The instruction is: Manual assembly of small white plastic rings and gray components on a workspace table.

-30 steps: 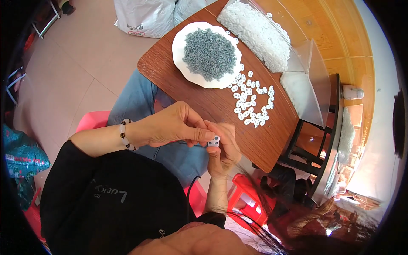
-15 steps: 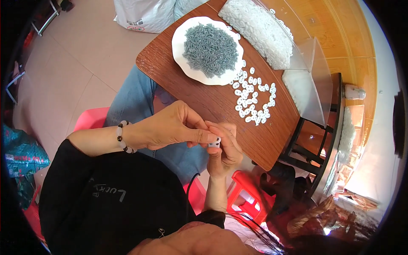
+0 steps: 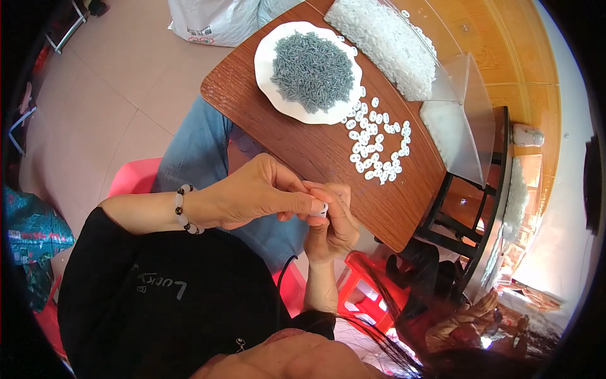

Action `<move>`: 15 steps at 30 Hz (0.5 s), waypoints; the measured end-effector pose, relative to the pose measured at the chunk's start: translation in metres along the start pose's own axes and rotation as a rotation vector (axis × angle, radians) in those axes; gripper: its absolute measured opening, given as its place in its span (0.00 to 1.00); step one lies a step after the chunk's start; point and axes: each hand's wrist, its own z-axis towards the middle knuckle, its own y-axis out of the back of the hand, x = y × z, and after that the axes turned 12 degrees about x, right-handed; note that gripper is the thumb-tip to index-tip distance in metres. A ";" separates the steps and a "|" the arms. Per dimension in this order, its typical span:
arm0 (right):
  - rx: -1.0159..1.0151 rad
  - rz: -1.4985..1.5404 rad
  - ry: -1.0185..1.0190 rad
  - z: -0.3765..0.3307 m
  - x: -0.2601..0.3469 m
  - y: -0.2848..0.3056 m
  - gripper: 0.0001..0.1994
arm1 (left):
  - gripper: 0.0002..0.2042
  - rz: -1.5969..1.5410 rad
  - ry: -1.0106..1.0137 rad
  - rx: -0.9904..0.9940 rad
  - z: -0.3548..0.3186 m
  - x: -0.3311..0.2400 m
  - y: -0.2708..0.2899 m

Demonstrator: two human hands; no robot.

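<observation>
Both my hands meet over my lap, in front of the table's near edge. Between their fingertips is a small white oval piece (image 3: 320, 211) with dark holes, partly covered by the fingers. My left hand (image 3: 259, 192), with a beaded bracelet at its wrist, pinches it from the left, thumb pressed on it. My right hand (image 3: 334, 224) grips it from the other side with bent fingers and thumb. Whether a second small part sits inside the fingers is hidden. Similar white oval pieces (image 3: 379, 140) lie scattered on the wooden table (image 3: 297, 148).
A scalloped white plate (image 3: 268, 95) heaped with thin grey-green pieces (image 3: 312, 69) stands on the table. Behind lies a clear tray (image 3: 464, 126) with a mass of white pieces (image 3: 385, 44). A red stool (image 3: 369, 290) is at lower right, white sacks (image 3: 214, 22) beyond the table.
The white oval piece has turned slightly, and my left thumb now covers more of it. My hands stay together in almost the same place.
</observation>
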 end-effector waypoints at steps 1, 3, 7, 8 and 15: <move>-0.005 0.009 -0.001 0.000 -0.001 0.000 0.26 | 0.06 -0.001 0.000 0.000 0.000 0.000 0.000; -0.004 0.022 0.025 0.000 -0.002 0.000 0.23 | 0.06 -0.006 0.002 -0.010 0.000 0.000 -0.002; 0.006 0.026 0.041 -0.001 -0.002 0.001 0.20 | 0.05 -0.013 -0.008 -0.004 0.000 -0.002 -0.004; 0.006 0.025 0.040 0.000 -0.001 0.001 0.20 | 0.05 -0.011 -0.010 -0.007 0.000 -0.001 -0.004; -0.026 0.000 0.009 0.001 0.001 -0.003 0.25 | 0.05 -0.033 -0.021 -0.013 0.000 0.002 -0.003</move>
